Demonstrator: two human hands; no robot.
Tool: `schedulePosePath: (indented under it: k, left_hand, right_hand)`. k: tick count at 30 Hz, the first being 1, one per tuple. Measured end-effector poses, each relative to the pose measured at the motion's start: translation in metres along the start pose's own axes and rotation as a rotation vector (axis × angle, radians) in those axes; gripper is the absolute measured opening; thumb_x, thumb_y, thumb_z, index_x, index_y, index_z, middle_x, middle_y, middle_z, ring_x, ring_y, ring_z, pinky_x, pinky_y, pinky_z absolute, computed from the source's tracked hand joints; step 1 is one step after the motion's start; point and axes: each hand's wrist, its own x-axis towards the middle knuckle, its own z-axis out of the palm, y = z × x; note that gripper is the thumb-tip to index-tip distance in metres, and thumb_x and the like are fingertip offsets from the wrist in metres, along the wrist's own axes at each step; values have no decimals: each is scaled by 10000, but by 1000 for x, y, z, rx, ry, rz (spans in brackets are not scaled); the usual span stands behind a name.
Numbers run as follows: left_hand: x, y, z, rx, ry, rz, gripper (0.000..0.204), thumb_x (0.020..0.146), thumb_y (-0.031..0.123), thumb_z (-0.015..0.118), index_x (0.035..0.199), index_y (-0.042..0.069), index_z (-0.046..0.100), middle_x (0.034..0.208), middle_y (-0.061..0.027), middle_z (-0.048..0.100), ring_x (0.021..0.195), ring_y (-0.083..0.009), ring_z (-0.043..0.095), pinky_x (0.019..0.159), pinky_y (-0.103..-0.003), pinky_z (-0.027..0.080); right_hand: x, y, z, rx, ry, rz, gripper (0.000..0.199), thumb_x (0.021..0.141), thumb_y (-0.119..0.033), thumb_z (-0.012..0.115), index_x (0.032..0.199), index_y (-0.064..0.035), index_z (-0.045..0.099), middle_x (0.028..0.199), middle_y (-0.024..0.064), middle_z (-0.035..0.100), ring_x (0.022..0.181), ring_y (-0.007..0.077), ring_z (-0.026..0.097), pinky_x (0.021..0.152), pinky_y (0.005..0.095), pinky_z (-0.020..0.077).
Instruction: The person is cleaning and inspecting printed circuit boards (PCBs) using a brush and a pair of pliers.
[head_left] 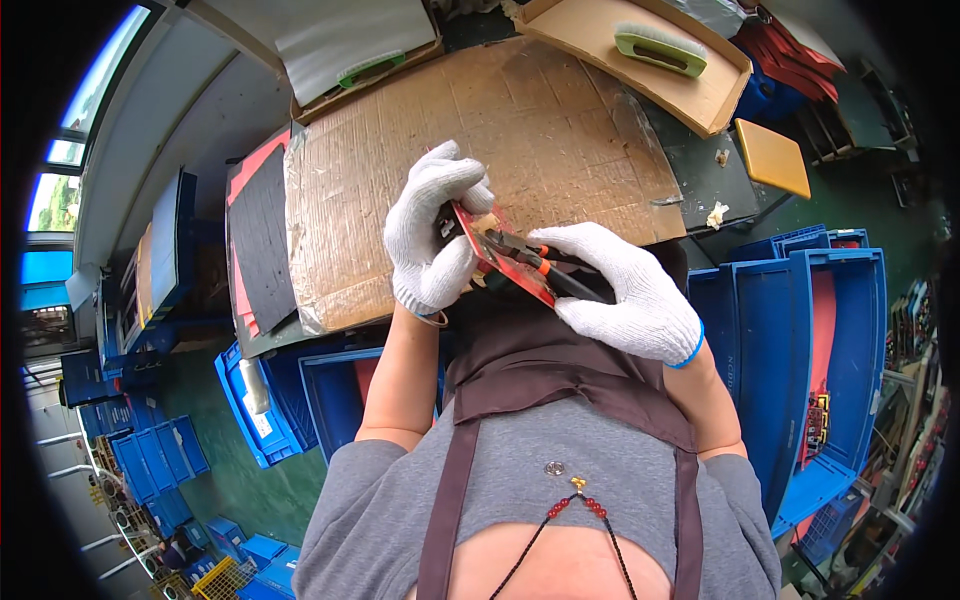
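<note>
My left hand (415, 235), in a white knitted glove, is closed on the upper left part of a red circuit board (525, 281), which it holds tilted above the near edge of the worktable. Parts on the board are mostly hidden by the fingers and the steep angle. My right hand (640, 305), gloved in white with a blue cuff, grips a pair of cutting pliers (543, 266) with black and orange handles. The jaws of the pliers lie against the board's face; whether they bite on anything cannot be made out.
A worn cardboard sheet (370, 190) covers the table, beside a black mat (262, 245). Beyond it, a cardboard tray (570, 30) holds a green-handled brush (660, 50). Blue crates (765, 350) stand to my right, and another blue crate (262, 405) lies low left. A yellow stool (772, 158) stands right.
</note>
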Motion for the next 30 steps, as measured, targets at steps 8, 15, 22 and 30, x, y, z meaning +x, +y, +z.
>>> schedulePosePath:
  k: [8,15,22,30]
  left_hand:
    - [5,0,6,-107,1,12,425,835,120,619,1232,-25,662,928,-83,683,959,-216,661,1221,-494,321]
    - [10,-7,1,-215,130,10,495,933,250,600,1286,-97,625,958,-113,682,972,-234,658,1019,-444,511]
    - [32,-2,21,-155,163,-172,424,1005,216,596,1325,-59,638,1036,-111,684,966,-173,624,906,-327,498]
    - [30,11,32,-78,106,-195,403,962,98,552,1323,-57,640,1039,-89,662,994,-166,613,939,-320,487]
  right_hand:
    - [-2,12,8,736,-22,353,481,847,-60,654,1306,84,650,1041,82,680,858,127,645,793,243,522]
    - [-53,81,-22,401,580,332,394,908,-77,657,1290,18,647,999,41,686,811,88,592,715,239,487]
    - [-118,116,-80,-772,844,423,484,846,-154,722,1316,-87,629,1154,158,676,1041,371,684,930,440,564]
    - [-116,139,-100,-1190,437,516,587,825,-274,703,1379,-118,585,1052,150,614,971,353,652,812,474,553]
